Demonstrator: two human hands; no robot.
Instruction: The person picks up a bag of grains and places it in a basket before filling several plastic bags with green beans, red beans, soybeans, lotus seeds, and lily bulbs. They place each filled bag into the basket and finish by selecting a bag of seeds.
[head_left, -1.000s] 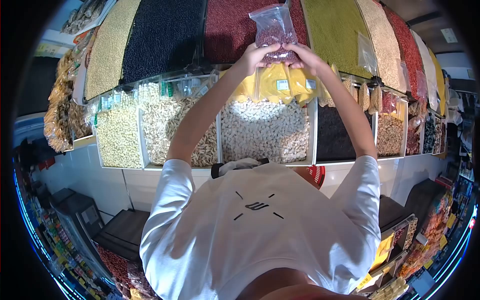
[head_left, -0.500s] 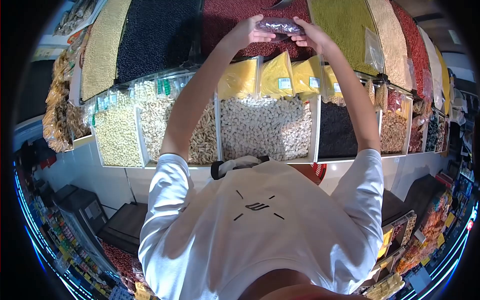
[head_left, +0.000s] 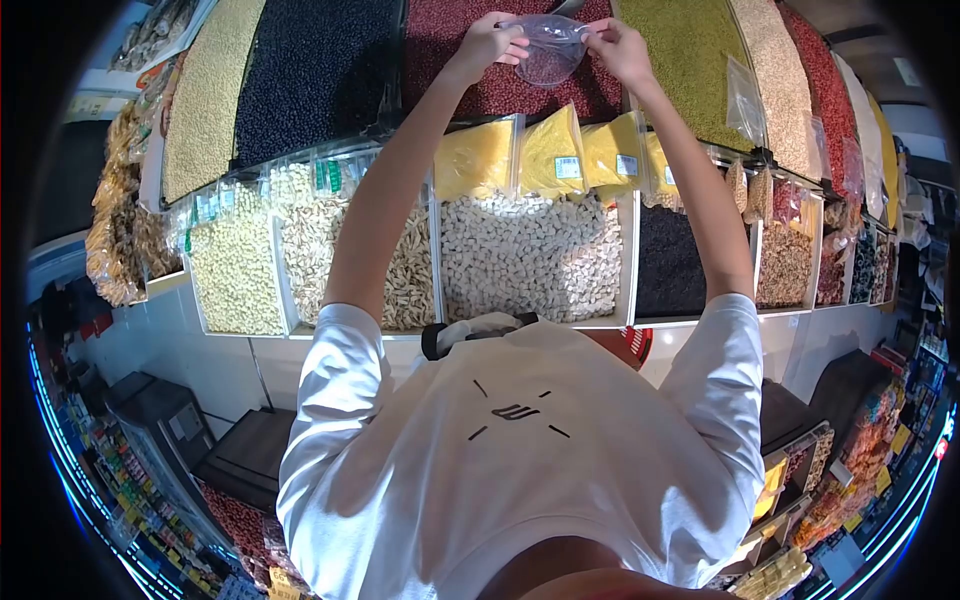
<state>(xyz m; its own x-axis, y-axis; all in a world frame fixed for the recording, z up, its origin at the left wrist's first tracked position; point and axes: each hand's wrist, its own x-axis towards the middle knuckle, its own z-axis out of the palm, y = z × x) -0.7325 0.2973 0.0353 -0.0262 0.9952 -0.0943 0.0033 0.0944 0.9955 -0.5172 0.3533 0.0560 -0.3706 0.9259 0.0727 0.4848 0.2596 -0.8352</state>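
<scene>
Between my two hands a clear plastic bag [head_left: 549,58] is stretched out, its round shape showing dark red through the film. My left hand [head_left: 490,44] pinches the bag's left edge, and my right hand [head_left: 620,50] grips the opposite edge with thumb and fingers. Both hands are over the bin of dark red beans [head_left: 440,60]. Just beyond the bag, at the top of the view, part of a dark metal scoop [head_left: 569,6] shows.
Black beans [head_left: 310,70] fill the bin on the left, green beans [head_left: 685,60] the one on the right. Nearer me stand bags of yellow grain [head_left: 552,150] and bins of whitish dried pieces [head_left: 530,255]. A clear bag [head_left: 741,105] lies at the green beans' right edge.
The bag, bunched lengthwise into a shiny roll between my hands before, is now spread into a round, see-through shape. Both hands have shifted slightly upward in view.
</scene>
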